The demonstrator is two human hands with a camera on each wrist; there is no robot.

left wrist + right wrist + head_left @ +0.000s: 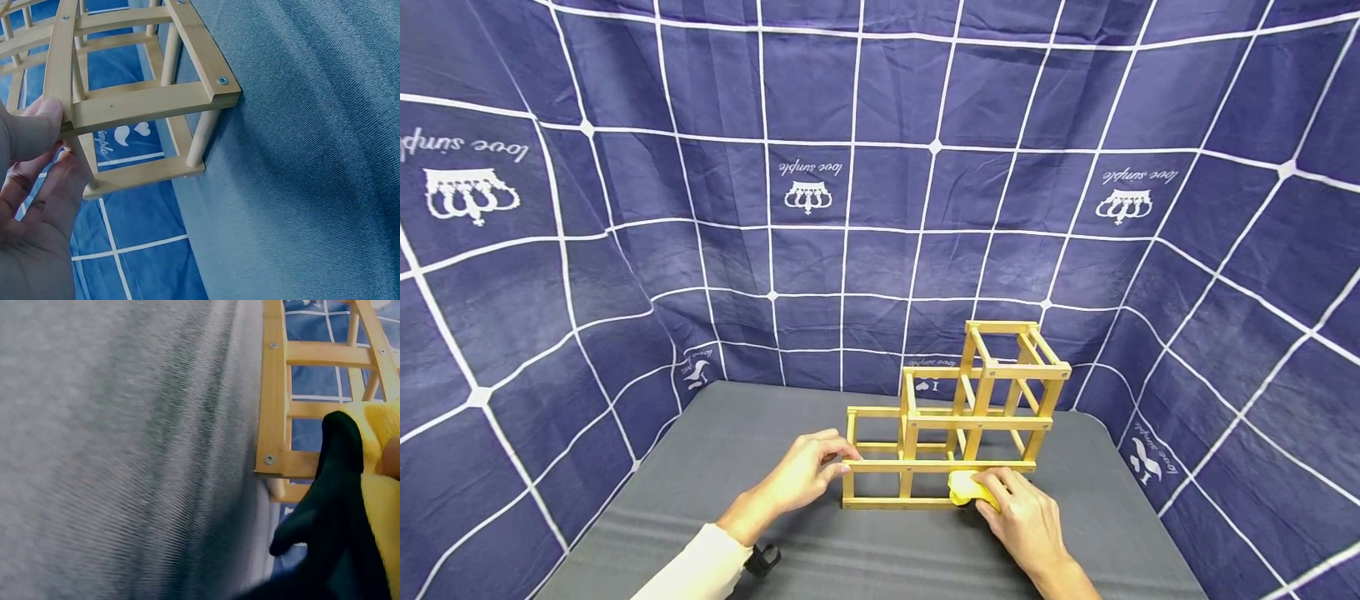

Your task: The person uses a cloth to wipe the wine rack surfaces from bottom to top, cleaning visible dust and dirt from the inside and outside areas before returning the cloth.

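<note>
On the bench (752, 433) stands the rack (906, 467), which could skid if the right hand (1022, 512) presses harder than the left hand (805, 469) steadies. The left stretches forward, its grip narrowed round the rack's low corner. The right slants inward, back upward, grip closed on the cloth (965, 487) against the front; bunched, that might snag.

The left sleeve (694, 568) is cream-white, with a small black looped strap (761, 562) beside its cuff (731, 543).
</note>
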